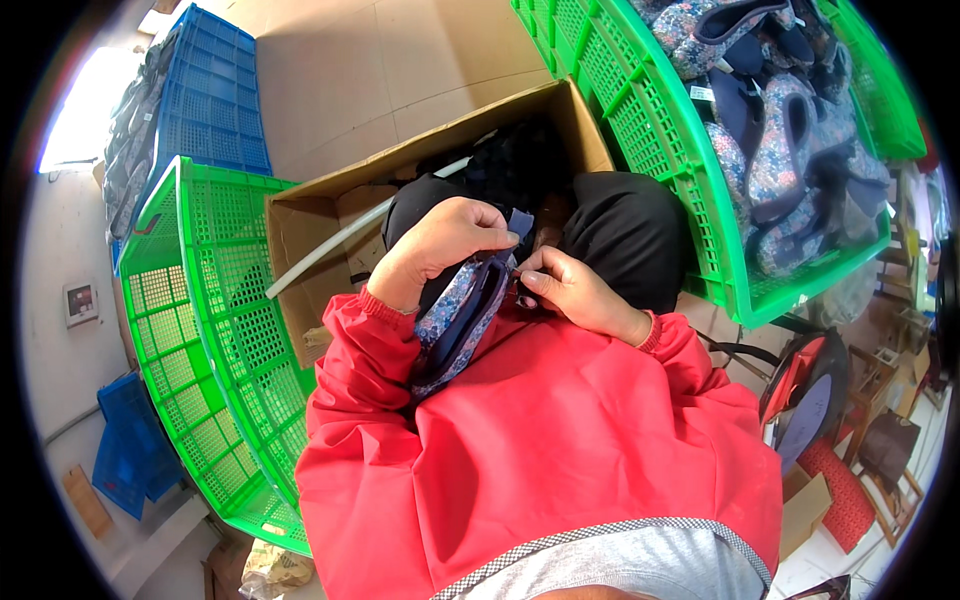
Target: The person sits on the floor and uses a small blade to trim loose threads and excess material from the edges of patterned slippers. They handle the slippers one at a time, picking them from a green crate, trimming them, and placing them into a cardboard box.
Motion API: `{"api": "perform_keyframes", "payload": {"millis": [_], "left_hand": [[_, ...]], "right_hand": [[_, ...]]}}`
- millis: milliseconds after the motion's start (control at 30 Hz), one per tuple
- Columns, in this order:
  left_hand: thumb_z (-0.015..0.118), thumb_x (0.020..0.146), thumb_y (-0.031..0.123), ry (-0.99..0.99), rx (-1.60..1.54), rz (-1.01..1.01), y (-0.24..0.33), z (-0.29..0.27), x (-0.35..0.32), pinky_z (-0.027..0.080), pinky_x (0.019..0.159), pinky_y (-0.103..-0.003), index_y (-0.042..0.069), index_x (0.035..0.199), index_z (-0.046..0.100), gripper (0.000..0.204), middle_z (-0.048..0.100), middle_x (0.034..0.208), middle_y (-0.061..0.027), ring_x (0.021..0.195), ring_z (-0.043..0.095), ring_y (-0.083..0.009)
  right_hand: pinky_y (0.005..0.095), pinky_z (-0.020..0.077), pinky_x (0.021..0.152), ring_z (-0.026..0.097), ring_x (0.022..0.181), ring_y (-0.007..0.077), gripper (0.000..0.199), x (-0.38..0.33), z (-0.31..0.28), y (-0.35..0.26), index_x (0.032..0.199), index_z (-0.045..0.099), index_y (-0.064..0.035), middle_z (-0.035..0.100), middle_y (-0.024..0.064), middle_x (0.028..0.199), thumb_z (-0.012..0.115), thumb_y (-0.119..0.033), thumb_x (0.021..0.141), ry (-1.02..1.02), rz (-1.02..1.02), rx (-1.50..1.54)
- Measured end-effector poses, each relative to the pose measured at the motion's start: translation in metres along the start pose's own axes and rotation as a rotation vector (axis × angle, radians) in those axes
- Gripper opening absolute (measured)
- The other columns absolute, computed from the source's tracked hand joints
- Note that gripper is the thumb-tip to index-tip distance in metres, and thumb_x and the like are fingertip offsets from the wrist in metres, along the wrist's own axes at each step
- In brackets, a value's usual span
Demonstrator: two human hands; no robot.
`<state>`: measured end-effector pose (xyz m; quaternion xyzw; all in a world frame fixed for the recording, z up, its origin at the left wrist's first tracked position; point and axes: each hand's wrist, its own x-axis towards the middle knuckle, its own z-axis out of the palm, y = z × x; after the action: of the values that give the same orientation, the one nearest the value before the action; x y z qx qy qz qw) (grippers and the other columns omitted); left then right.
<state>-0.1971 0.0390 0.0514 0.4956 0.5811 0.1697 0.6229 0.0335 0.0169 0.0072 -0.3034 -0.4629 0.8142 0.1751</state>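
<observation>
Over my lap, my left hand (455, 240) pinches the dark blue edge of a floral fabric slipper (465, 325) between thumb and fingers. The slipper hangs tilted against my red sleeve, its navy lining facing up. Just right of it, my right hand (575, 292) is closed, thumb against fingertips, close to the slipper's edge. A small dark, shiny piece (522, 296) shows under those fingertips; its kind is too small to make out. Below my hands and between my knees stands an open cardboard box (330, 215) with dark material inside.
A white rod (350, 235) lies slantwise across the box. An upright green crate (240, 265) stands at left, a blue crate (210, 95) behind it. At right, a green crate (640, 120) is heaped with floral slippers (785, 130). Bags and a red stool-like object sit lower right.
</observation>
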Motion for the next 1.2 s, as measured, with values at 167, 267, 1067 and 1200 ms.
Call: {"api": "perform_keyframes", "payload": {"millis": [167,267,1067,1200], "left_hand": [[0.072,0.085,0.017,0.021,-0.001,-0.025,0.004,0.002,0.0,0.03,0.053,-0.026,0.004,0.066,0.06,0.027,0.043,0.061,0.0079,0.06,0.037,-0.004],[0.072,0.085,0.016,0.029,-0.004,-0.027,0.002,0.004,0.001,0.029,0.052,-0.026,0.003,0.065,0.06,0.027,0.043,0.061,0.0079,0.059,0.037,-0.0041],[0.073,0.085,0.015,0.085,-0.031,-0.028,0.001,0.01,0.004,0.031,0.052,-0.026,0.003,0.065,0.063,0.025,0.046,0.06,0.0075,0.058,0.038,-0.0046],[0.073,0.085,0.015,0.081,-0.038,-0.041,0.001,0.01,0.005,0.031,0.052,-0.027,0.003,0.065,0.063,0.025,0.046,0.06,0.0074,0.058,0.038,-0.0046]], "right_hand": [[0.0249,0.0474,0.073,0.056,0.078,0.0084,0.021,0.004,0.005,0.0,0.1,0.054,-0.0021,0.059,0.001,0.086,0.057,-0.023,0.104,0.04,-0.014,0.014],[0.025,0.0473,0.073,0.056,0.078,0.0082,0.02,0.005,0.009,0.001,0.098,0.053,-0.0024,0.058,0.0007,0.085,0.057,-0.021,0.104,0.078,-0.026,0.028],[0.0222,0.0441,0.066,0.051,0.072,0.0065,0.014,0.009,0.013,0.004,0.096,0.053,-0.004,0.055,-0.0013,0.083,0.059,-0.014,0.102,0.146,-0.013,0.066],[0.0223,0.0443,0.066,0.051,0.071,0.0066,0.014,0.009,0.012,0.003,0.096,0.054,-0.004,0.055,-0.0013,0.082,0.06,-0.015,0.102,0.135,-0.015,0.081]]}}
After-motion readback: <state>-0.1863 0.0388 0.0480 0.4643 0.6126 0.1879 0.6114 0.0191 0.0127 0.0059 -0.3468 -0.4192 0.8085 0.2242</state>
